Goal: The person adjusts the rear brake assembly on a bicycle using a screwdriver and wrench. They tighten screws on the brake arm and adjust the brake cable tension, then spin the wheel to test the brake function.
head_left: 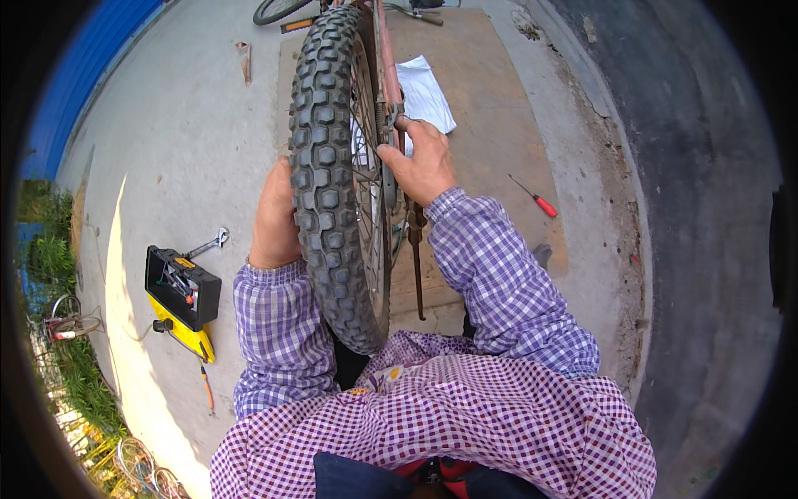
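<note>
A bicycle wheel with a knobby black tyre [324, 158] stands upright in front of me, its tread facing me. My left hand [276, 218] lies against the left side of the tyre, with its fingers hidden behind the wheel. On the right, my right hand [424, 162] reaches to the metal parts beside the spokes, below a faded pink frame tube [389, 71]. Its thumb and index finger are bent around a small part there that I cannot make out. A rusty kickstand [418, 266] hangs down below that hand.
A red-handled screwdriver [544, 205] and white paper [428, 91] lie on a brown board [499, 125]. At left are a black toolbox [208, 291], an adjustable wrench [218, 239], a yellow case-like piece [195, 341] and an orange-handled tool [206, 387]. Another wheel [270, 17] shows at the far edge.
</note>
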`<act>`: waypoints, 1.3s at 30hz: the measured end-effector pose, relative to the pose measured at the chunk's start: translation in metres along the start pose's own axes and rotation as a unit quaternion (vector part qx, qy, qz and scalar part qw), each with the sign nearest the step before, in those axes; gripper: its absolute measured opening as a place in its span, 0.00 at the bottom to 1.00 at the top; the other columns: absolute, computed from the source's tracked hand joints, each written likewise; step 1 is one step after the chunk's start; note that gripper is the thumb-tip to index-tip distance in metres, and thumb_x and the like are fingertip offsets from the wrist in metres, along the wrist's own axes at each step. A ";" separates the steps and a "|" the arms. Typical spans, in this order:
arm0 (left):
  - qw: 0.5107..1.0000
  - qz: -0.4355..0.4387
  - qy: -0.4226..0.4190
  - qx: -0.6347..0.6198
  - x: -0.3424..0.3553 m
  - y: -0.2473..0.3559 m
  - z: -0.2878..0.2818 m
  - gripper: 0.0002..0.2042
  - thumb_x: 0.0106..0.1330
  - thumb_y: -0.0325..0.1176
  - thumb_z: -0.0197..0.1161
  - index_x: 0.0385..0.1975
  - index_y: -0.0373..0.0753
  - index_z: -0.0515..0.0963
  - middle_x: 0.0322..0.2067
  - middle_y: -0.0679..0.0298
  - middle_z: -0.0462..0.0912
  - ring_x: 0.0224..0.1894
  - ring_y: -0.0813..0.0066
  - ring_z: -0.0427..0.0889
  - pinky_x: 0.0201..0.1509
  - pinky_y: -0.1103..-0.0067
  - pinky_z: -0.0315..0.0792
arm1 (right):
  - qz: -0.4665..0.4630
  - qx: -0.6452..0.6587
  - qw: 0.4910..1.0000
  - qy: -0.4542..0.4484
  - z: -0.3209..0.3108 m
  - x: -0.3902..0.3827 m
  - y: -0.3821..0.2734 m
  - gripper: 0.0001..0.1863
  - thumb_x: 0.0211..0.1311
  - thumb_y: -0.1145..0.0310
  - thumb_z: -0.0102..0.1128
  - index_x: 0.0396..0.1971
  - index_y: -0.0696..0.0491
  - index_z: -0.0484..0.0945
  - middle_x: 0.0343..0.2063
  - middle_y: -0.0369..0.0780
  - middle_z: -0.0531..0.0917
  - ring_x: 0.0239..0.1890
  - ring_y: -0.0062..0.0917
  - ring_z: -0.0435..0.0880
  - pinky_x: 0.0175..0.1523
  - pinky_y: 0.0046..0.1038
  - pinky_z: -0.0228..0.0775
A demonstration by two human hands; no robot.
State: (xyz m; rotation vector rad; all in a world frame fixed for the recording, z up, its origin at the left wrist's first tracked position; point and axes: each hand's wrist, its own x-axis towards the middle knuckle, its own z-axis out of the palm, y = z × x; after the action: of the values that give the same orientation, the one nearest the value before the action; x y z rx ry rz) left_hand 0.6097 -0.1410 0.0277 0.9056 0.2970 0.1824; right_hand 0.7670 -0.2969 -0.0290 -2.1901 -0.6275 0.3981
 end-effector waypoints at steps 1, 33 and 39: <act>1.000 -0.001 -0.009 -0.005 0.000 0.001 0.002 0.29 0.78 0.55 0.43 0.52 0.31 0.75 0.41 0.61 0.84 0.39 0.76 0.83 0.43 0.78 0.78 | -0.011 -0.023 1.000 0.008 0.000 0.003 0.000 0.27 0.52 0.59 0.69 0.49 0.62 0.81 0.51 0.53 0.79 0.59 0.49 0.72 0.66 0.42 0.63; 0.997 -0.015 0.012 0.071 -0.002 0.018 0.028 0.24 0.68 0.52 0.56 0.43 0.31 0.75 0.30 0.61 0.79 0.33 0.73 0.77 0.38 0.77 0.71 | 0.043 0.195 0.979 -0.035 -0.033 0.024 -0.012 0.07 0.61 0.71 0.65 0.32 0.60 0.83 0.23 0.36 0.83 0.27 0.18 0.79 0.34 0.23 0.72; 0.998 -0.025 -0.041 0.040 0.000 0.014 0.012 0.30 0.73 0.58 0.55 0.53 0.30 0.76 0.44 0.64 0.84 0.43 0.80 0.82 0.47 0.81 0.75 | 0.035 0.316 0.947 -0.054 -0.053 0.027 -0.032 0.06 0.62 0.72 0.65 0.29 0.59 0.81 0.21 0.35 0.80 0.24 0.16 0.76 0.30 0.22 0.69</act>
State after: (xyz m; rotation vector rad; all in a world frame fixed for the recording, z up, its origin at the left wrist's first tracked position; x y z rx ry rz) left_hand 0.6135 -0.1410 0.0455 0.9819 0.2515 0.0879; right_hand 0.8045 -0.2970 0.0271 -1.5839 -0.4032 0.6587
